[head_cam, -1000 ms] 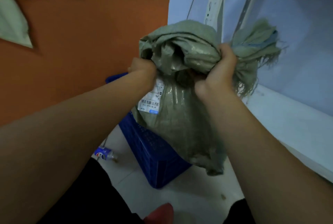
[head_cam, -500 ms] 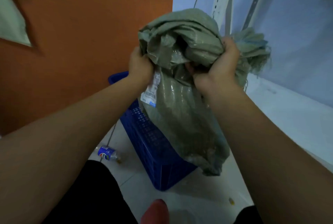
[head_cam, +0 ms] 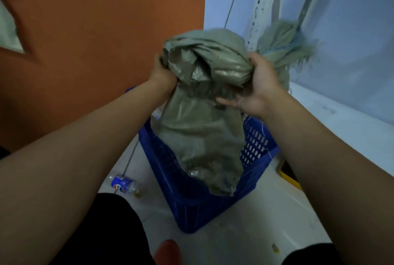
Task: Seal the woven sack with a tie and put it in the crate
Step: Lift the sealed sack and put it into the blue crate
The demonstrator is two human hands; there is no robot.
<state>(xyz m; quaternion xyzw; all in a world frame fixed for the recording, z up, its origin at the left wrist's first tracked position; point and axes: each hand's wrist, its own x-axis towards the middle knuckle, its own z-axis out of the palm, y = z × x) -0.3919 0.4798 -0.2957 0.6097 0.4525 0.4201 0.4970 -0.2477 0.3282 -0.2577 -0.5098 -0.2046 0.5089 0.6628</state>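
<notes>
Woven sack [head_cam: 198,132] was held up by both hands over the blue crate [head_cam: 253,147], with its lower end hanging down inside the crate opening. Couldn't tell if it touched the crate bottom. Left hand [head_cam: 162,73] gripped the left side of the bunched top, fingers curled into the fabric and mostly buried. Right hand [head_cam: 260,85] was wrapped round the twisted neck with the thumb [head_cam: 226,101] stretched across the front; its other fingers were hidden behind the sack, so their spread couldn't be told. Frayed mouth [head_cam: 283,47] stuck out past the right hand, with some blue strands [head_cam: 297,34] in it. Couldn't tell whether that was a tie or just sack thread, and no knot was visible. Progress judgement: the neck was gathered and the sealing either done or hidden by the grip. Placement was underway but not finished, since the sack's weight looked to be on the hands and most of it sat above the rim. Left to do: lower it fully and let go. Plastic bottle [head_cam: 122,183] lay on the floor left of the crate, orange panel [head_cam: 96,41] behind.
</notes>
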